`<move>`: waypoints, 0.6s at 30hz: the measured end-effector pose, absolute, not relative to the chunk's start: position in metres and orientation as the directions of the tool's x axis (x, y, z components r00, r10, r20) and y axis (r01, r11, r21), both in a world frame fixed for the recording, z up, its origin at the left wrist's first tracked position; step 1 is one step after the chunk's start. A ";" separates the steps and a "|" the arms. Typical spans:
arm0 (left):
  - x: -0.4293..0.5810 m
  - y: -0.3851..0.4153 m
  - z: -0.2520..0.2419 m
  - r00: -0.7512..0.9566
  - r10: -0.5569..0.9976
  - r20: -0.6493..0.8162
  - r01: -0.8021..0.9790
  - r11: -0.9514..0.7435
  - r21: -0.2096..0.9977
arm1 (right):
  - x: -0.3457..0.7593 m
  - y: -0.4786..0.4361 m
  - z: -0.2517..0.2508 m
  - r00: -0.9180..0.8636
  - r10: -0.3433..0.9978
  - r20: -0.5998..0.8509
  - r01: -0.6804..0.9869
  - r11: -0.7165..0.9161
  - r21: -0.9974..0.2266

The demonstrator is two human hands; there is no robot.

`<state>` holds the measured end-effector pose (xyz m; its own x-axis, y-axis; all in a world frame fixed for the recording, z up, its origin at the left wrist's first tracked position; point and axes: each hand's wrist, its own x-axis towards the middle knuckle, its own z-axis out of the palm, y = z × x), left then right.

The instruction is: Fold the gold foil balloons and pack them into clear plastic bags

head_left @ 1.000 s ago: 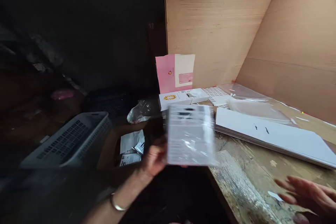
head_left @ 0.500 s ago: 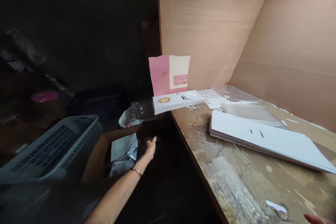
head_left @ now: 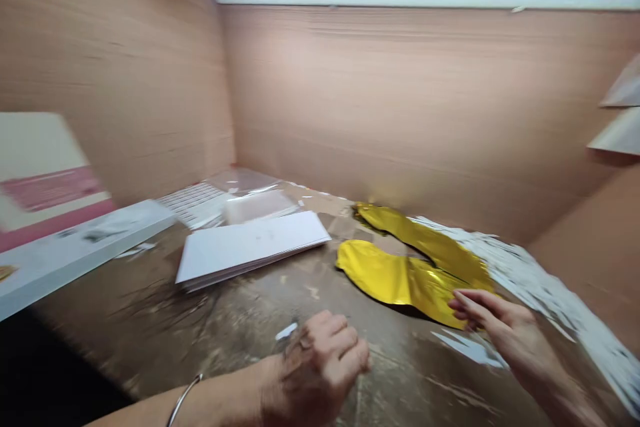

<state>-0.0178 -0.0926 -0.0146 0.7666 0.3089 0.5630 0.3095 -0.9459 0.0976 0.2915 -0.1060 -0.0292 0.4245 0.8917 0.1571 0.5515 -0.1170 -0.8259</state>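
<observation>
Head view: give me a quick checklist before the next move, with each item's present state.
1. Left hand in view: ok, over the table, fingers curled.
2. Left hand empty: cannot tell, palm hidden.
3. Right hand clear of the gold film: cannot tell; fingertips overlap it in view.
4. White stack lying on the table: ok.
5. Table free of loose scraps: not ok, white scraps lie near both hands.

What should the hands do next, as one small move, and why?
Probably have the right hand pinch the near edge of the gold foil: its fingers are already drawn together right at the foil, though blur hides whether they grip it. The left hand lies farther off, with its fingers curled, so the right seems better placed.
</observation>
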 end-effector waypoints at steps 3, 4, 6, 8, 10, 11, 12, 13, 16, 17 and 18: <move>0.037 -0.060 -0.025 0.848 0.334 0.412 0.298 -0.943 0.152 | 0.329 -0.105 -0.032 0.460 0.872 0.164 0.655 -0.209 -0.726; 0.053 -0.051 -0.032 0.865 0.333 0.377 0.294 -0.943 0.156 | 0.341 -0.104 -0.037 0.468 0.861 0.198 0.710 -0.233 -0.664; 0.081 -0.033 -0.048 0.888 0.329 0.323 0.293 -0.943 0.155 | 0.362 -0.100 -0.048 0.453 0.857 0.246 0.802 -0.271 -0.533; 0.101 -0.015 -0.064 0.905 0.334 0.265 0.299 -0.940 0.164 | 0.378 -0.093 -0.058 0.417 0.867 0.272 0.865 -0.286 -0.413; 0.111 0.002 -0.075 0.929 0.319 0.189 0.287 -0.941 0.182 | 0.391 -0.082 -0.064 0.364 0.885 0.290 0.912 -0.276 -0.303; 0.113 0.011 -0.079 0.941 0.302 0.150 0.273 -0.943 0.189 | 0.397 -0.076 -0.067 0.335 0.896 0.292 0.930 -0.264 -0.256; 0.113 0.019 -0.081 0.952 0.284 0.114 0.259 -0.946 0.194 | 0.401 -0.070 -0.069 0.309 0.907 0.287 0.943 -0.251 -0.220; 0.111 0.026 -0.082 0.961 0.265 0.081 0.245 -0.949 0.196 | 0.406 -0.064 -0.071 0.286 0.918 0.276 0.951 -0.238 -0.196; 0.100 0.047 -0.081 0.975 0.223 0.026 0.214 -0.957 0.196 | 0.415 -0.049 -0.078 0.239 0.946 0.220 0.962 -0.200 -0.184; 0.096 0.053 -0.080 0.978 0.210 0.018 0.202 -0.960 0.195 | 0.416 -0.045 -0.081 0.229 0.951 0.209 0.962 -0.189 -0.196; 0.092 0.058 -0.078 0.980 0.199 0.013 0.192 -0.962 0.193 | 0.417 -0.041 -0.084 0.225 0.952 0.210 0.960 -0.180 -0.213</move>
<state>0.0920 0.0583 -0.0782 0.9800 0.1985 0.0130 0.1924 -0.9621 0.1935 0.4171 -0.0412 -0.0839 0.2246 0.9515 0.2101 0.9604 -0.1797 -0.2129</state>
